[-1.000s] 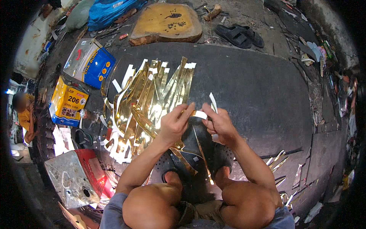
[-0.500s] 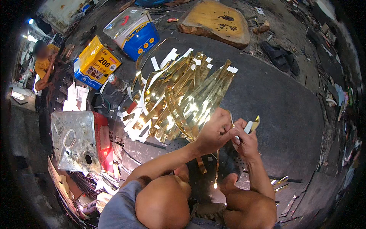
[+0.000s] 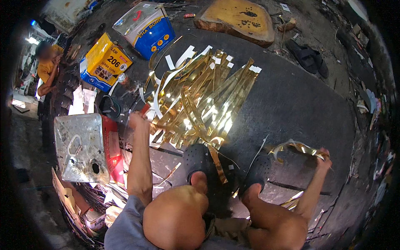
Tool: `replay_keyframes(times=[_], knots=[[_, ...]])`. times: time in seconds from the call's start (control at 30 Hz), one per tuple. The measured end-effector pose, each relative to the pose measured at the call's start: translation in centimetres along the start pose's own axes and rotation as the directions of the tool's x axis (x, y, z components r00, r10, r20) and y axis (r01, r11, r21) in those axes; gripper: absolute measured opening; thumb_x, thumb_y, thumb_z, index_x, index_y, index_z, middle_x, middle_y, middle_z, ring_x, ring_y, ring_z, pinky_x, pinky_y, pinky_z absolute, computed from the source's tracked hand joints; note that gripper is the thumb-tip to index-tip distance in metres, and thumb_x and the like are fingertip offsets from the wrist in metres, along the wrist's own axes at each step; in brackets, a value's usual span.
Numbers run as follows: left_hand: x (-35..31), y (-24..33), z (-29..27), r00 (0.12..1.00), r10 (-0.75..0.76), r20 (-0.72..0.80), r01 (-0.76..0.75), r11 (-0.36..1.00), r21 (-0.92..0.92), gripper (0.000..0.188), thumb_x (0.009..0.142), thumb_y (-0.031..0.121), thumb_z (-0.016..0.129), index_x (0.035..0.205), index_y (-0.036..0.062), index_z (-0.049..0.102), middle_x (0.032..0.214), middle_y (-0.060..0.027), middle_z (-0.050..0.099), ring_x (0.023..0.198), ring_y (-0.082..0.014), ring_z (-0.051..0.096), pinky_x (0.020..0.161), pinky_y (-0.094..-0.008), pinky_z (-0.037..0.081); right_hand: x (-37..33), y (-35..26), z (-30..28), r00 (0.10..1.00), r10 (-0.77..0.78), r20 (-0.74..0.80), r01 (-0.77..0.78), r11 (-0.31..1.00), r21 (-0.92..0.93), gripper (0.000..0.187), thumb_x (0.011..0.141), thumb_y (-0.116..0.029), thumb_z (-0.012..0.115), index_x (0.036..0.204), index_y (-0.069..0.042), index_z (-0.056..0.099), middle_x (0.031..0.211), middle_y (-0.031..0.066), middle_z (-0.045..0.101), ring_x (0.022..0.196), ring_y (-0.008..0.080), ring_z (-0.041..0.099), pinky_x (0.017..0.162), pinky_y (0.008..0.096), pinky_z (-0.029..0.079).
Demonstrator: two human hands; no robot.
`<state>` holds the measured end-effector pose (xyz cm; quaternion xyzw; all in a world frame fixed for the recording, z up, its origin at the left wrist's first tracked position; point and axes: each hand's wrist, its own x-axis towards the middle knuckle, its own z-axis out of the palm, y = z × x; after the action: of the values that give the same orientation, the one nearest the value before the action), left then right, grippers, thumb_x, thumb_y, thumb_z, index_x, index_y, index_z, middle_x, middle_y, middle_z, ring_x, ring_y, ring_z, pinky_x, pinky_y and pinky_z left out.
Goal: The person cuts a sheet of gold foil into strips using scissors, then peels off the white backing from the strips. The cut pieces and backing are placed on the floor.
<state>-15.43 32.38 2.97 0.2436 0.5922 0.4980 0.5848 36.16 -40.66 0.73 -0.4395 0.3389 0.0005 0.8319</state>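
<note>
A heap of shiny gold strips [image 3: 204, 104], some with white backing, lies fanned out on a dark mat [image 3: 300, 104] in front of my knees. My left hand [image 3: 138, 121] reaches to the heap's left edge, fingers closed on the end of a gold strip that runs back into the pile. Out to the right, my right hand [image 3: 324, 157] holds a curled gold strip [image 3: 293, 146] just above the mat, well away from the heap. My feet in black clogs [image 3: 198, 160] rest at the heap's near edge.
A dented square metal tin [image 3: 79, 146] stands by my left arm. Behind it are a yellow box [image 3: 104, 62] and a blue and white tin [image 3: 146, 27]. A wooden block [image 3: 237, 18] and dark sandals [image 3: 308, 58] lie at the back. Another person [image 3: 48, 66] sits far left.
My hands have parted: the left went out to the heap's left edge, and the right swung far right, carrying a gold strip. The view shifted a little too.
</note>
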Motion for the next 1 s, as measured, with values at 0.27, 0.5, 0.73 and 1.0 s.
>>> replay_keyframes(times=[0.27, 0.5, 0.73, 1.0], knots=[[-11.5, -5.2, 8.1, 0.735, 0.261, 0.626, -0.670, 0.139, 0.729, 0.015, 0.086, 0.014, 0.065, 0.092, 0.0021, 0.059, 0.082, -0.0190, 0.064, 0.074, -0.0353, 0.063, 0.065, -0.0447, 0.048, -12.0, 4.2, 8.4, 0.907, -0.217, 0.361, 0.420, 0.429, -0.800, 0.035, 0.089, -0.037, 0.069, 0.109, -0.008, 0.064, 0.081, 0.0012, 0.054, 0.069, 0.0111, 0.051, 0.057, 0.0306, 0.042], [-22.8, -5.7, 10.7, -0.020, 0.336, 0.942, -0.997, 0.063, -0.044, 0.016, 0.081, 0.009, 0.067, 0.096, 0.0091, 0.061, 0.086, -0.0115, 0.058, 0.060, -0.0332, 0.062, 0.051, -0.0426, 0.048, -32.2, 15.9, 17.4, 0.642, 0.595, 0.483, 0.205, 0.474, -0.856, 0.028, 0.098, -0.033, 0.063, 0.094, -0.005, 0.062, 0.059, -0.0049, 0.044, 0.046, 0.0049, 0.038, 0.040, 0.0242, 0.031], [-30.4, -3.6, 10.7, -0.182, 0.299, 0.937, -0.967, 0.120, -0.226, 0.015, 0.077, 0.010, 0.072, 0.088, 0.0084, 0.062, 0.075, -0.0091, 0.054, 0.057, -0.0301, 0.060, 0.049, -0.0390, 0.048, -36.1, 15.2, 19.1, 0.480, 0.650, 0.589, 0.013, 0.666, -0.745, 0.023, 0.099, -0.026, 0.061, 0.091, -0.005, 0.059, 0.064, -0.0026, 0.049, 0.047, 0.0042, 0.038, 0.042, 0.0233, 0.032], [-33.2, -3.4, 10.0, 0.167, -0.595, 0.786, 0.086, 0.803, 0.590, 0.027, 0.096, 0.030, 0.066, 0.085, 0.0075, 0.058, 0.064, 0.0009, 0.057, 0.052, -0.0084, 0.052, 0.043, -0.0242, 0.036, -38.1, 14.2, 16.6, 0.372, 0.620, 0.690, -0.135, 0.772, -0.621, 0.012, 0.095, -0.018, 0.058, 0.094, -0.006, 0.056, 0.065, -0.0004, 0.051, 0.048, 0.0047, 0.038, 0.045, 0.0230, 0.031]])
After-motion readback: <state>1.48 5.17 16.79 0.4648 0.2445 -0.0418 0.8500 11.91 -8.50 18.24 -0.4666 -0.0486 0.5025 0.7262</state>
